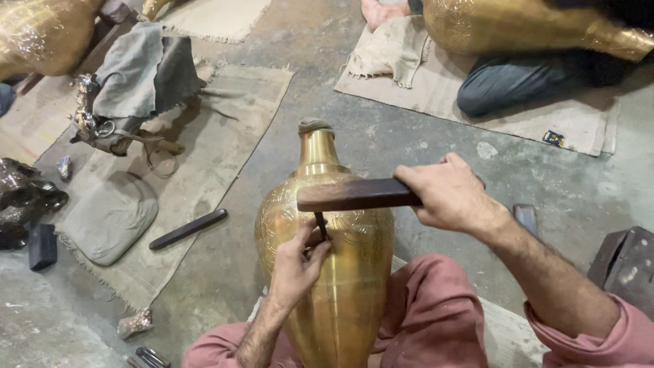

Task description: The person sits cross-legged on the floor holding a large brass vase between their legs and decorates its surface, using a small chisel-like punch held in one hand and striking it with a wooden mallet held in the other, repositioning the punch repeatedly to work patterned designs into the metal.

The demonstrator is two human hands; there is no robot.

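A tall engraved brass vase lies tilted between my knees, its neck pointing away from me. My left hand rests on the vase's shoulder and pinches a thin dark chisel upright against the metal. My right hand grips a dark wooden mallet bar held level, its end right over the chisel's top.
A dark wooden bar lies on a burlap mat at left, beside a grey cushion and cloth pile. Another person's leg and brass vessel are at top right. A dark block sits right.
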